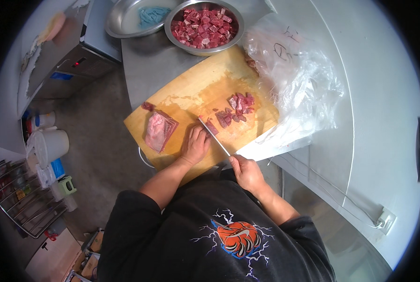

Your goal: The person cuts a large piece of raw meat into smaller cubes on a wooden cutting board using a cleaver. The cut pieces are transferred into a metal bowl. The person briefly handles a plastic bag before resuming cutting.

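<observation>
My right hand point(247, 172) is closed around the handle of a knife point(215, 137), whose blade lies across a small strip of raw meat point(211, 127) on the wooden cutting board point(192, 84). My left hand point(196, 143) rests on the board just left of the blade, fingers bent at the meat; what sits under the fingertips is hidden. A larger raw meat piece with pale fat point(159, 130) lies on the board's left part, a small scrap beside its top. Right of the blade are several cut meat cubes point(241, 104).
Beyond the board stand a steel bowl of meat cubes point(204, 28) and a steel basin point(120, 30) with a blue cloth in liquid. Clear plastic bags point(301, 84) lie along the board's right side, by the wall. A white bucket point(53, 144) stands at far left.
</observation>
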The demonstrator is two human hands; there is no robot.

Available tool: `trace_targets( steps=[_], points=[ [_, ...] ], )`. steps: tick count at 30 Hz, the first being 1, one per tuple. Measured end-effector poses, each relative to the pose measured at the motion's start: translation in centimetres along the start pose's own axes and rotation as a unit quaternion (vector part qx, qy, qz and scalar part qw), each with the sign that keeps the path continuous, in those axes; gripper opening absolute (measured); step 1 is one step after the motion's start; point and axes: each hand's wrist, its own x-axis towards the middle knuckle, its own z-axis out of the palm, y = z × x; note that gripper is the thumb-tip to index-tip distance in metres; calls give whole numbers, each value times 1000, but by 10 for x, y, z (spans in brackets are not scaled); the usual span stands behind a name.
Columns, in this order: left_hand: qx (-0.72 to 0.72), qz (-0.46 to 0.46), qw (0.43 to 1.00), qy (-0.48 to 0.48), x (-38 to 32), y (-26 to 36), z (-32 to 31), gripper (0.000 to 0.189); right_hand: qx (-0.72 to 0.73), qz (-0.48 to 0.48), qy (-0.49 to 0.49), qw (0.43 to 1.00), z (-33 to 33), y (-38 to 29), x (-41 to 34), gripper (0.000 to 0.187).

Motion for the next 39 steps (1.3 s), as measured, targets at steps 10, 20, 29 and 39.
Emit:
trace_targets(
  steps=[10,20,29,39],
  points=[
    [12,-26,999,-24,2,-1,-1,35,-33,27,-16,999,-1,-9,3,31],
    [7,-36,999,-33,-1,-1,4,33,-115,-40,14,992,42,29,41,34],
    [-28,-27,999,-26,36,11,5,29,266,151,-4,952,-13,40,64,54],
    [-12,-125,991,42,48,7,2,59,-76,65,212,972,-31,68,61,42]
  ],
)
